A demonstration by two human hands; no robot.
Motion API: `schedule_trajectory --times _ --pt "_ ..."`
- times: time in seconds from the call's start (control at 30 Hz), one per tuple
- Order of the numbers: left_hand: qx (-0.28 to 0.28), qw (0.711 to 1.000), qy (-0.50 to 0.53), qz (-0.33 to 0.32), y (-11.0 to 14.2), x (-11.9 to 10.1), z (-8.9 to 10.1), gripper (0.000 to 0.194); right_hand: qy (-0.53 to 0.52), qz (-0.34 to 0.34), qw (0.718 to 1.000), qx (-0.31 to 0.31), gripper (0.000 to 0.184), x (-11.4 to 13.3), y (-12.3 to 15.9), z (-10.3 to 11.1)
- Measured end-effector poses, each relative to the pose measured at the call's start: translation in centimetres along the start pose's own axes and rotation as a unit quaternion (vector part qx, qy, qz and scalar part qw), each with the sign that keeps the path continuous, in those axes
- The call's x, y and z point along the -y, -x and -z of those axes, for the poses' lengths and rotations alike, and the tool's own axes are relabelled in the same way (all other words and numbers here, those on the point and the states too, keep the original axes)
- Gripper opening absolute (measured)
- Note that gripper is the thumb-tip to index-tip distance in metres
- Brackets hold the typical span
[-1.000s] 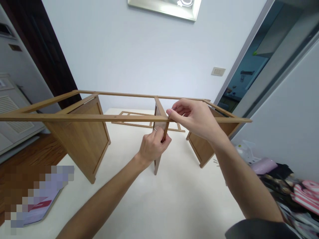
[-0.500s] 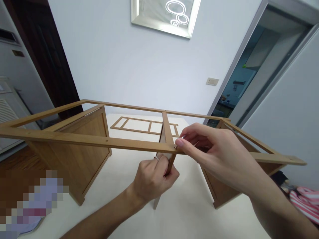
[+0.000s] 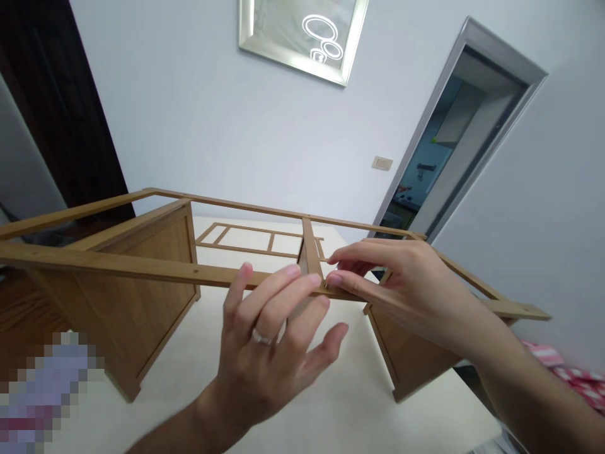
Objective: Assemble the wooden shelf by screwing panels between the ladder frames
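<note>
A light-brown wooden frame point(image 3: 246, 205) stands on a white tabletop, with long rails joined by a short crosspiece point(image 3: 311, 249). Where the crosspiece meets the near rail point(image 3: 142, 269), my right hand point(image 3: 401, 284) pinches a small, thin metal piece point(image 3: 326, 285), screw-like and mostly hidden by the fingertips. Its tip is at the rail's upper face. My left hand point(image 3: 274, 340) has its fingers spread in front of the same rail, close to the joint, and holds nothing. Behind it, an upright divider panel point(image 3: 301, 252) under the crosspiece is partly covered.
Panelled wooden sides stand at left point(image 3: 137, 302) and right point(image 3: 416, 353). A flat slatted wooden frame point(image 3: 246, 238) lies behind, on the white tabletop point(image 3: 189, 391). Beyond are a wall with a light switch point(image 3: 382, 163), a silver-framed picture point(image 3: 293, 69) and a doorway point(image 3: 449, 145). Red-and-white cloth point(image 3: 576, 378) is at right.
My left hand has let go of the divider panel below the crosspiece, risen and opened its fingers. My right hand stays pinched at the joint. The view has shifted slightly.
</note>
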State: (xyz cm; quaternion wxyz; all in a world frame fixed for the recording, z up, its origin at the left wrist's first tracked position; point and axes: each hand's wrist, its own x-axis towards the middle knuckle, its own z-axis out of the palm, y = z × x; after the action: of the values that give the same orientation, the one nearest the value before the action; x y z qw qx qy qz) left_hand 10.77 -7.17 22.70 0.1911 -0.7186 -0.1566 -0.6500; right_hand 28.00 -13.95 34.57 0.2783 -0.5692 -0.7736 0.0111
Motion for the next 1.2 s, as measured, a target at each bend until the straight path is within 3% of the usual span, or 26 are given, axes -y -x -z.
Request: schedule_trajectory --times 0.07,0.27,0.43,0.53,0.63,0.7,0.77,0.87,0.97,1.03,1.1,1.2 --pt "0.02 1.0 -0.003 0.012 -0.1 0.1 -0.6 0.029 0.026 0.024 0.999 0.009 0.017 0.0 0.0 0.3" --pt "-0.03 0.999 -0.01 0.02 1.5 0.3 -2.6 0.033 0.07 0.042 0.996 0.041 0.024 -0.6 -0.6 1.0" --pt "-0.012 0.999 -0.025 0.018 1.5 0.3 -2.5 0.033 0.122 0.063 0.99 0.005 0.029 -0.7 -1.0 1.2" --pt "-0.007 0.999 -0.03 0.015 1.6 0.5 -2.0 0.036 0.11 0.064 0.992 0.026 0.026 0.0 -1.0 1.3" --pt "-0.074 0.997 -0.006 0.016 2.5 0.5 -1.6 0.04 0.105 0.061 0.992 0.03 0.02 1.0 -1.0 1.2" --pt "-0.105 0.989 0.09 0.054 3.5 0.4 -1.7 0.043 0.12 0.058 0.991 0.012 0.015 1.6 -1.0 1.0" --pt "-0.07 0.961 0.221 0.152 4.4 0.3 -2.1 0.039 0.127 0.051 0.991 0.009 0.014 2.1 -1.0 0.9" --pt "0.026 0.864 0.386 0.323 4.7 0.4 -3.0 0.029 0.108 0.025 0.993 0.045 0.022 2.7 -1.2 1.1" --pt "0.079 0.769 0.507 0.38 3.8 1.1 -3.3 0.049 0.087 -0.016 0.989 0.115 0.027 3.4 -1.2 2.0" --pt "0.092 0.749 0.535 0.38 2.9 1.5 -3.1 0.042 0.077 -0.029 0.982 0.167 0.026 3.6 -1.1 2.8" --pt "0.092 0.748 0.535 0.382 2.4 1.8 -2.8 0.025 0.067 -0.022 0.976 0.204 0.025 3.7 -1.0 3.5" --pt "0.091 0.744 0.536 0.387 2.2 1.9 -2.6 0.02 0.065 0.004 0.973 0.222 0.027 3.3 -1.2 3.8"
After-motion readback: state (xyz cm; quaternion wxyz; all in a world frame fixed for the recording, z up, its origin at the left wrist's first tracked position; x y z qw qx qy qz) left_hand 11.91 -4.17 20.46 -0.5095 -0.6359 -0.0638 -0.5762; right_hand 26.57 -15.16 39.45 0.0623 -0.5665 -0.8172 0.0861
